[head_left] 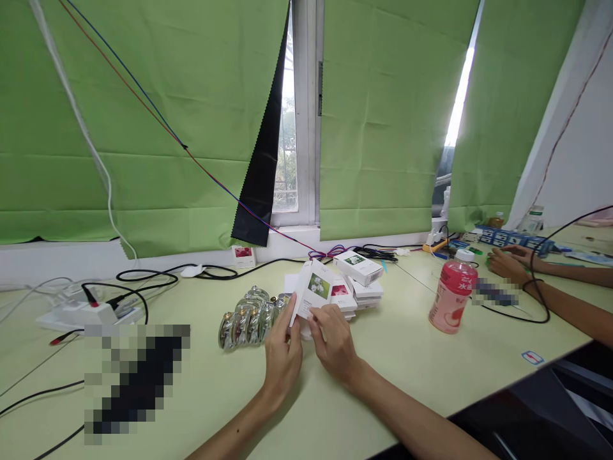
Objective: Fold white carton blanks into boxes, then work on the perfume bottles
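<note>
Both my hands hold a small white carton (313,291) with a green flower picture, raised a little above the pale green table (393,358). My left hand (282,351) grips its left edge with fingers closed round it. My right hand (335,338) pinches its lower right side. Just left of my hands lies a row of several small shiny glass bottles (249,316) with gold caps. Behind the carton sits a stack of similar white boxes (359,281), one lying across the top.
A pink drink bottle (453,297) stands to the right. Another person's hands (507,265) rest on the table at far right, near blue boxes (507,237). A white power strip (86,313) and black cables lie at left. A small box (244,255) leans under the window.
</note>
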The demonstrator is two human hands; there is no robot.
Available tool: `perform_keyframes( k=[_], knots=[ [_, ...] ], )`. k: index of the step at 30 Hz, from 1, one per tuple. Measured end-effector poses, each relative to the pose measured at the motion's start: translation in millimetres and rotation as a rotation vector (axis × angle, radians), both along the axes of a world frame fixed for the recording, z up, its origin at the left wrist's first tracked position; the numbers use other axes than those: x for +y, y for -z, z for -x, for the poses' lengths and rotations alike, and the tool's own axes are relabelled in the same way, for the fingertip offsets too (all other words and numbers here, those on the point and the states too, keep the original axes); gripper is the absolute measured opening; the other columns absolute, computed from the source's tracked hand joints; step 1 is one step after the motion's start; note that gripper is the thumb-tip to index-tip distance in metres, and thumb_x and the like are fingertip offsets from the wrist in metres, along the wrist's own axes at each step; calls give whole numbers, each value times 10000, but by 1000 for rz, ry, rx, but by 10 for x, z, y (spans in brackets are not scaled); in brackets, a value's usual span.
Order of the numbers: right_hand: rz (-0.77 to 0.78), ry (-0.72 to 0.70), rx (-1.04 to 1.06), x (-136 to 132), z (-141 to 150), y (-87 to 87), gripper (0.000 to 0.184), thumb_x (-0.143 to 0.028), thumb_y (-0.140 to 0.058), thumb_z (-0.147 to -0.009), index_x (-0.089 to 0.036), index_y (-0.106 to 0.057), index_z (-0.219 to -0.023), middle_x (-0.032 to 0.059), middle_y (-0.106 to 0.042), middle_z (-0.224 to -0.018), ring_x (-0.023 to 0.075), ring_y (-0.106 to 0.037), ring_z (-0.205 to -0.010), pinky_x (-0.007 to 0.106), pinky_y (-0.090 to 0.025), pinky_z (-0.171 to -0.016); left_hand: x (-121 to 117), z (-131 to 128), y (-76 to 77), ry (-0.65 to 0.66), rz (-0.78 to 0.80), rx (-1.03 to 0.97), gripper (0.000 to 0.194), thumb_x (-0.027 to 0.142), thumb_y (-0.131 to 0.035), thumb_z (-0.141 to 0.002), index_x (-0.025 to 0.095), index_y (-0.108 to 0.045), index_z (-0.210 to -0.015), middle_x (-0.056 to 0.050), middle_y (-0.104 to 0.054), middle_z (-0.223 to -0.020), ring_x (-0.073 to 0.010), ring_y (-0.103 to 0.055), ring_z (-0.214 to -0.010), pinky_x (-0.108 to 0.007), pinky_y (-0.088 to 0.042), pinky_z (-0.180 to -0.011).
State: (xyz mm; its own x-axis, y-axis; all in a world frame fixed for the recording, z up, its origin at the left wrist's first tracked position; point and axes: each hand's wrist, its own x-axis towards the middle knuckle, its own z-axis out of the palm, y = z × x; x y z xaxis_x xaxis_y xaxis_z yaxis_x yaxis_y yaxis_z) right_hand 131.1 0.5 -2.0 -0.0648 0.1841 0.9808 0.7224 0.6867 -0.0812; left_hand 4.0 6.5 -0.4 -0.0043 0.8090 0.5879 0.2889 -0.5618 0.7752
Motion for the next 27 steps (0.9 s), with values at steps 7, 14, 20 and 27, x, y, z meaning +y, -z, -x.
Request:
perform_keyframes(
  k=[7, 14, 20, 27],
  knots=[
    [44, -11, 233, -13, 14, 15, 281, -117, -464, -970, -197, -489, -1239, 77, -578, -937, 221, -560, -870, 391, -508, -763, -25, -12, -73, -31, 67, -126, 519, 465, -441, -988, 229, -513, -1444, -79, -525, -1489, -243, -491, -1371, -387, -386, -1156],
    [205, -15, 302, -11, -1, 25, 243, -194, -419, -999, -190, -509, -1225, 49, -566, -880, 192, -553, -801, 336, -499, -720, -7, -6, -118, -55, 143, -207, 551, 510, -413, -996, 218, -491, -1456, -88, -523, -1490, -234, -481, -1377, -350, -389, -1141],
    [458, -48, 286, -22, -19, 27, 399, -284, -393, -1032, -187, -444, -1416, 61, -672, -935, 192, -659, -812, 308, -535, -692, 11, -3, -99, -16, 145, -211, 563, 544, -396, -994, 232, -486, -1454, -89, -539, -1472, -241, -483, -1367, -380, -373, -1150],
    [446, -144, 302, 7, -37, 54, 454, -264, -322, -1059, -246, -414, -1504, 103, -610, -1375, 225, -552, -1310, 409, -501, -1040, 24, -4, -71, 34, 156, -173, 564, 545, -401, -991, 226, -489, -1447, -105, -549, -1453, -253, -505, -1341, -392, -428, -1106]
  ],
)
